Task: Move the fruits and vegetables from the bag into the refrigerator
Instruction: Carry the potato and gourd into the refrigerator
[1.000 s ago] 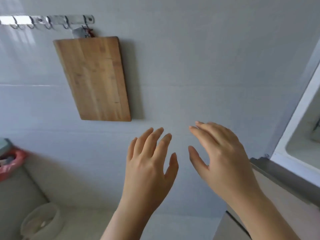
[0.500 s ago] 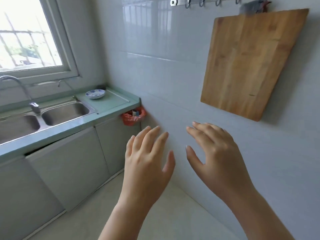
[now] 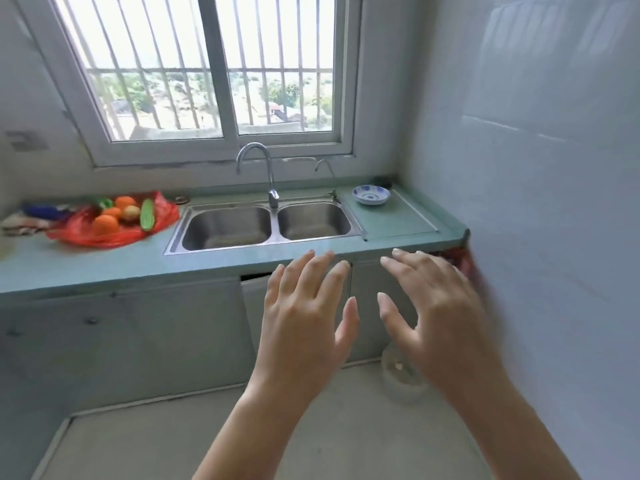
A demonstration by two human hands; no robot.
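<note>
A red plastic bag (image 3: 162, 216) lies open on the green counter (image 3: 86, 265) at the far left. In it I see several orange fruits (image 3: 105, 224), a yellowish round one (image 3: 131, 213) and a green cucumber (image 3: 147, 214). My left hand (image 3: 304, 317) and my right hand (image 3: 436, 313) are raised side by side in front of the cabinet, fingers spread, holding nothing. Both hands are well to the right of the bag. The refrigerator is out of view.
A double steel sink (image 3: 263, 225) with a curved tap (image 3: 258, 168) sits under the barred window. A small blue-and-white bowl (image 3: 371, 195) stands on the counter's right end. A tiled wall (image 3: 554, 202) closes the right side. A white bin (image 3: 401, 375) stands on the floor.
The view has swung left from the wall with the wooden cutting board to the sink and counter. The bag of produce has come into view. Both hands stay open and raised.
</note>
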